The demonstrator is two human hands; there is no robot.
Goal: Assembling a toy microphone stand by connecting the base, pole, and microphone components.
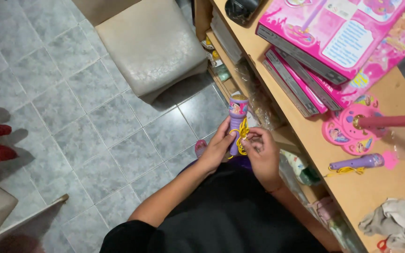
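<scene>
Two hands working a yellow cord on a purple toy microphone above a tiled floor.

The left hand [216,150] and right hand [262,152] hold the upright purple toy microphone [236,122], its yellow cord [243,136] looped between the fingers. On the wooden surface [366,192] to the right lie pink boxes [338,37], a pink toy stand [352,129], a second purple microphone [357,162] and a grey cloth [392,222].

Both hands cover the lower shaft of the purple plastic toy microphone [236,122]; right of the grip, the pink cardboard toy boxes [338,37] run off the top edge.
</scene>
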